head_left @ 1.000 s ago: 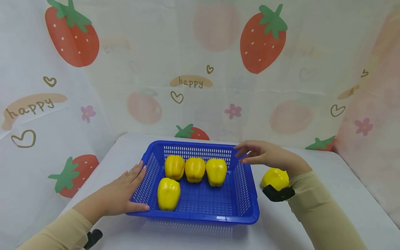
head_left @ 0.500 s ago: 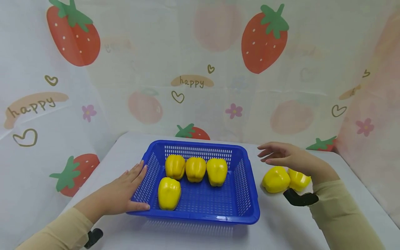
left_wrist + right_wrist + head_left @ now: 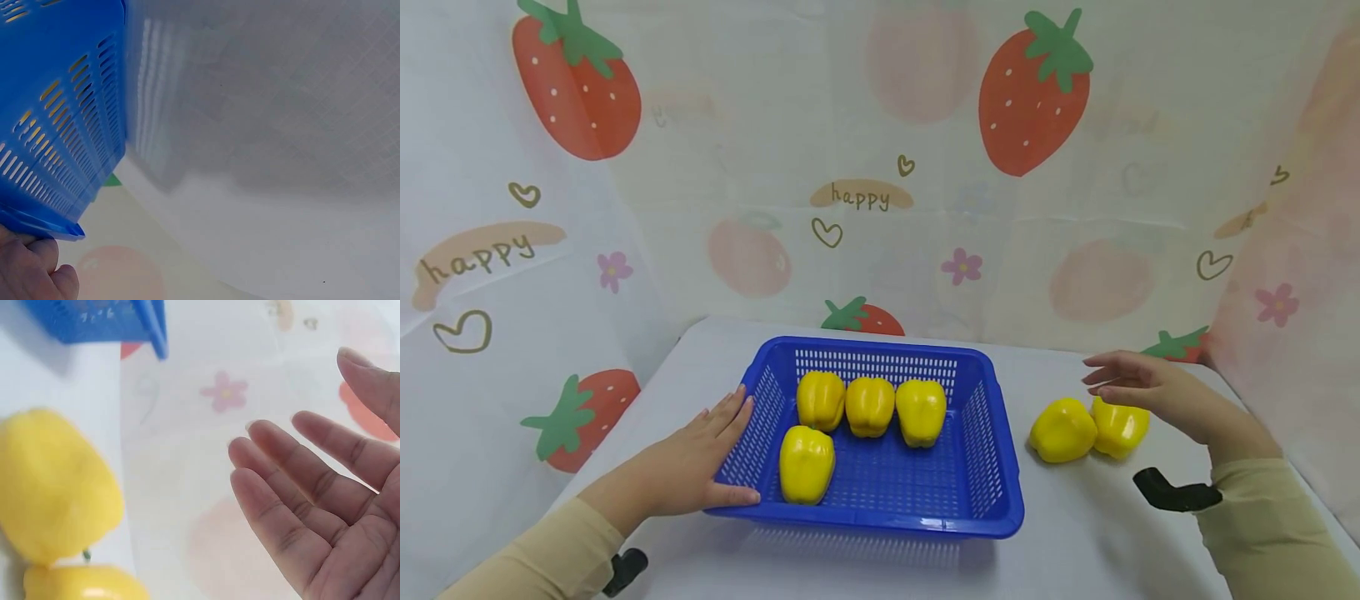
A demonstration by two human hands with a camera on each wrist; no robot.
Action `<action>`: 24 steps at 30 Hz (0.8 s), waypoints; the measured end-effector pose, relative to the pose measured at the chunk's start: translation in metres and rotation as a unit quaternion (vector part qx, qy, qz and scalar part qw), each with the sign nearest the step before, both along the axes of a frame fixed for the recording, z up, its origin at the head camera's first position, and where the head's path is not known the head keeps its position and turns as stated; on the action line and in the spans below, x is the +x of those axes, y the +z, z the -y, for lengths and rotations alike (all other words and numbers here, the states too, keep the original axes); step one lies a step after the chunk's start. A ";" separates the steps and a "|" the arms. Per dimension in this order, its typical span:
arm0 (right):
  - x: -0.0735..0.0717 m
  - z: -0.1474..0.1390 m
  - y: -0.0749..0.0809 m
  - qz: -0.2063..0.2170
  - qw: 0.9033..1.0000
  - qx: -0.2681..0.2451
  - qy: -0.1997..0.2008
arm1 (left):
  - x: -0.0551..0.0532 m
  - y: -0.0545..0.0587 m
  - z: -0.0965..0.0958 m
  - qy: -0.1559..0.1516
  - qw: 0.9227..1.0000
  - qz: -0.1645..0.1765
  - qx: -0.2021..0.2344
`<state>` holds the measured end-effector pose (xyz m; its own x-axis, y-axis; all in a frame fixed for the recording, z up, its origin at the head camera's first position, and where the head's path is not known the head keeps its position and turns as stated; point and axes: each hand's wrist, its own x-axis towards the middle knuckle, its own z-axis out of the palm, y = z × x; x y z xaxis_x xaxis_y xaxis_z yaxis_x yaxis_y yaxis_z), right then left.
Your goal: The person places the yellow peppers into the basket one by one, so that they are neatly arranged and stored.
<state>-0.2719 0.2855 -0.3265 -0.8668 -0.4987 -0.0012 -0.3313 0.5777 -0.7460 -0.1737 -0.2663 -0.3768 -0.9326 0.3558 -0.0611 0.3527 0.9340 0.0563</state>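
A blue plastic basket (image 3: pixel 880 522) with slotted walls holds several yellow bell peppers: three stand in a row along its back, and a front-left pepper (image 3: pixel 807 465) is apart from that row. My left hand (image 3: pixel 688 462) rests on the basket's left rim, fingers spread and thumb over the front corner. Two more yellow peppers lie on the table right of the basket, a nearer-to-basket one (image 3: pixel 1063 431) and a right-hand one (image 3: pixel 1120 429). Over the right-hand pepper hovers my right hand (image 3: pixel 1157 392), its palm bare in the right wrist view and its fingers loosely extended.
The white table (image 3: pixel 1067 533) carries the basket and loose peppers. A printed cloth (image 3: pixel 880 275) with strawberries and hearts hangs behind and at both sides.
My right hand has moved right, from above the basket's right rim to over the loose peppers, uncovering the second one. The left hand and basket stay in place.
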 end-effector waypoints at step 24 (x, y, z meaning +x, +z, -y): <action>-0.006 -0.041 -0.042 -0.013 0.995 0.016 -0.099 | 0.001 0.001 0.000 0.000 1.000 0.001 0.002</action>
<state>-0.2783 0.3261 -0.3687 -0.9477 -0.3191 0.0094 -0.2281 0.6562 -0.7192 -0.1731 -0.2662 -0.3758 -0.9322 0.3566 -0.0619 0.3531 0.9336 0.0605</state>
